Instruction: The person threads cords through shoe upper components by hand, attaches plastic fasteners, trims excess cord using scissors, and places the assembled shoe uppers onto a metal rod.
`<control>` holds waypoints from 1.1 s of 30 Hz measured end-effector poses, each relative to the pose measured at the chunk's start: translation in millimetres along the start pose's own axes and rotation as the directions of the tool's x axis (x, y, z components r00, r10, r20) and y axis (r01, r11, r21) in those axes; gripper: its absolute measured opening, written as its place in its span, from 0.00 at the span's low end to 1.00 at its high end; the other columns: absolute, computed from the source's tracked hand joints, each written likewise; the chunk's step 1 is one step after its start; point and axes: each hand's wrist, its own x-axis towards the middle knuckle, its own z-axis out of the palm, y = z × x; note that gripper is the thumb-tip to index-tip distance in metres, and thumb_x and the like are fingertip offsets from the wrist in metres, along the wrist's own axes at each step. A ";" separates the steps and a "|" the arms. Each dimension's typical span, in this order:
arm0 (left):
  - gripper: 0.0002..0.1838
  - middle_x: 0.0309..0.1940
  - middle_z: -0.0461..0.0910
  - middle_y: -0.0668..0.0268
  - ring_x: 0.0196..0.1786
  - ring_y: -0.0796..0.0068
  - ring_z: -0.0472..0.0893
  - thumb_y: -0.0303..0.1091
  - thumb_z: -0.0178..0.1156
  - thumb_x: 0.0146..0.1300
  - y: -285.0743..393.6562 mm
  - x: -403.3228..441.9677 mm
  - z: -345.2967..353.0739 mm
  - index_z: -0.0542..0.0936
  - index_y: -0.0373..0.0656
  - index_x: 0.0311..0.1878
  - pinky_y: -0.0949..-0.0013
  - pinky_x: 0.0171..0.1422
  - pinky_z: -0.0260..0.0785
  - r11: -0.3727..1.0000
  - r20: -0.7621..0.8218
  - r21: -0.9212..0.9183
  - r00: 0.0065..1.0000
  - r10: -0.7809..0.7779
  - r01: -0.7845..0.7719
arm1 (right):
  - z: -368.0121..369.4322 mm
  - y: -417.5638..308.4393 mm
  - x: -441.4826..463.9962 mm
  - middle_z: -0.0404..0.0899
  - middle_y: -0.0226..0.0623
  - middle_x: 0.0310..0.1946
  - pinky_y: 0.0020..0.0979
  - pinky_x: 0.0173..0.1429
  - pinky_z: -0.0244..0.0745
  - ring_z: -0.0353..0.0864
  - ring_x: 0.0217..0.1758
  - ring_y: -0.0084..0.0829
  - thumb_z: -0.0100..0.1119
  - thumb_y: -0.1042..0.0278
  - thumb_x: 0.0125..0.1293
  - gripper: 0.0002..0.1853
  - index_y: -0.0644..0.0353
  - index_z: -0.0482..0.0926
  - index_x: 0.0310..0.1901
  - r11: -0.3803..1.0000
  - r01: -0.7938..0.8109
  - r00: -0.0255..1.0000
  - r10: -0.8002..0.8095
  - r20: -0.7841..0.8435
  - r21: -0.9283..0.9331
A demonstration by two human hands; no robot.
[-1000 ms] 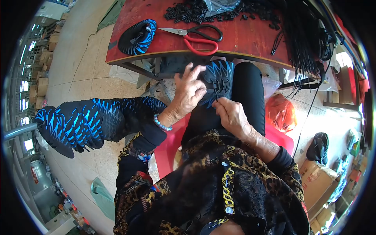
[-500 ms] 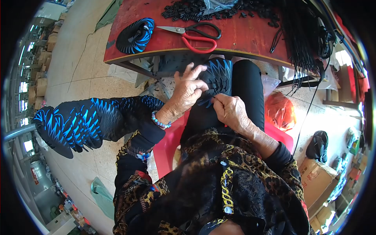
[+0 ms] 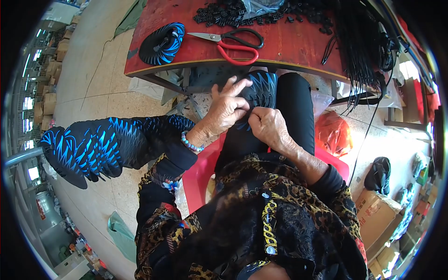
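A black shoe upper with blue zigzag lines lies over my left thigh, below the table's front edge. Black lacing crosses its middle. My left hand, a beaded bracelet on its wrist, grips the upper's left side, some fingers bent over it. Close beside it, my right hand is closed in a fist at the lower end of the lacing. Its fingers pinch the shoelace, whose held part is mostly hidden.
On the red table lie red-and-black scissors, another blue-black upper, small black plastic pieces and hanging black cords. Several uppers hang on a metal bar at left. A red bag sits at right.
My right hand has moved slightly up and left, closer to the lacing, and turned more into a fist. My left hand has shifted a little to the right over the upper.
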 end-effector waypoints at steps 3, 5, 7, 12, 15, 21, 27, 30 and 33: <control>0.03 0.65 0.67 0.70 0.70 0.57 0.59 0.29 0.62 0.50 5.4 2.4 -8.0 0.78 0.48 0.25 0.34 0.62 0.42 0.960 -0.102 0.250 0.982 0.156 -0.127 | -7.7 0.8 -2.0 0.78 0.40 0.26 0.30 0.28 0.68 0.73 0.22 0.35 0.53 0.76 0.55 0.05 0.64 0.78 0.32 0.991 0.094 0.994 -0.088 -0.059 0.093; 0.04 0.65 0.67 0.70 0.70 0.57 0.59 0.29 0.62 0.50 6.5 -4.6 -22.1 0.77 0.48 0.24 0.33 0.63 0.41 0.906 -0.150 0.392 0.961 0.232 -0.158 | -26.8 -3.0 -4.1 0.79 0.41 0.33 0.30 0.30 0.69 0.74 0.25 0.35 0.54 0.78 0.55 0.08 0.65 0.78 0.37 0.974 0.192 0.975 -0.175 -0.140 0.121; 0.04 0.66 0.65 0.68 0.71 0.53 0.56 0.26 0.61 0.49 -0.3 -17.3 -36.8 0.76 0.46 0.24 0.31 0.61 0.43 0.835 -0.223 0.545 0.948 0.229 -0.074 | -44.8 -2.2 -3.8 0.77 0.42 0.41 0.30 0.35 0.71 0.75 0.31 0.35 0.54 0.81 0.54 0.16 0.64 0.76 0.47 0.989 0.084 0.973 -0.054 -0.226 0.123; 0.06 0.69 0.61 0.64 0.72 0.47 0.54 0.26 0.62 0.47 -19.5 -42.3 -52.3 0.77 0.45 0.30 0.28 0.61 0.43 0.805 -0.289 0.569 0.957 0.007 0.166 | -48.6 16.0 22.0 0.77 0.44 0.42 0.31 0.38 0.72 0.76 0.32 0.38 0.52 0.82 0.54 0.21 0.63 0.74 0.52 0.975 0.202 0.897 -0.222 -0.383 -0.091; 0.13 0.70 0.57 0.59 0.71 0.43 0.53 0.30 0.65 0.45 0.1 -29.1 -49.6 0.76 0.45 0.37 0.25 0.60 0.42 0.890 -0.313 0.437 0.950 0.016 0.129 | -44.3 21.8 40.7 0.77 0.45 0.42 0.32 0.38 0.73 0.76 0.33 0.40 0.52 0.83 0.53 0.23 0.63 0.73 0.53 0.950 0.300 0.879 -0.311 -0.362 -0.088; 0.10 0.66 0.61 0.55 0.70 0.41 0.55 0.32 0.63 0.48 22.0 0.7 0.1 0.75 0.41 0.34 0.24 0.59 0.42 0.864 -0.087 0.499 0.987 0.133 -0.072 | -43.1 32.2 55.5 0.78 0.48 0.39 0.37 0.40 0.73 0.78 0.36 0.47 0.50 0.83 0.46 0.25 0.64 0.73 0.51 0.947 0.312 0.915 -0.320 -0.245 -0.073; 0.04 0.64 0.64 0.54 0.69 0.41 0.58 0.28 0.60 0.49 29.3 15.8 29.3 0.74 0.41 0.26 0.24 0.62 0.37 0.882 -0.138 0.439 0.957 0.255 -0.171 | -48.3 38.3 59.7 0.78 0.48 0.34 0.38 0.39 0.74 0.77 0.34 0.49 0.51 0.82 0.46 0.17 0.65 0.74 0.42 0.982 0.101 0.936 -0.148 -0.320 -0.157; 0.04 0.64 0.65 0.54 0.70 0.41 0.58 0.28 0.60 0.48 27.1 15.9 30.5 0.74 0.40 0.26 0.25 0.62 0.37 0.902 -0.167 0.399 0.954 0.250 -0.166 | -47.4 42.6 64.3 0.78 0.47 0.33 0.38 0.38 0.74 0.77 0.33 0.49 0.51 0.82 0.46 0.16 0.65 0.74 0.40 0.956 0.150 0.919 -0.229 -0.320 -0.254; 0.04 0.64 0.65 0.54 0.70 0.42 0.58 0.27 0.60 0.48 21.2 14.9 25.7 0.74 0.40 0.26 0.25 0.63 0.37 0.921 -0.196 0.364 0.955 0.222 -0.140 | -60.3 46.3 80.3 0.77 0.46 0.31 0.39 0.37 0.74 0.76 0.32 0.48 0.53 0.82 0.47 0.13 0.64 0.75 0.38 0.921 0.183 0.896 -0.300 -0.327 -0.344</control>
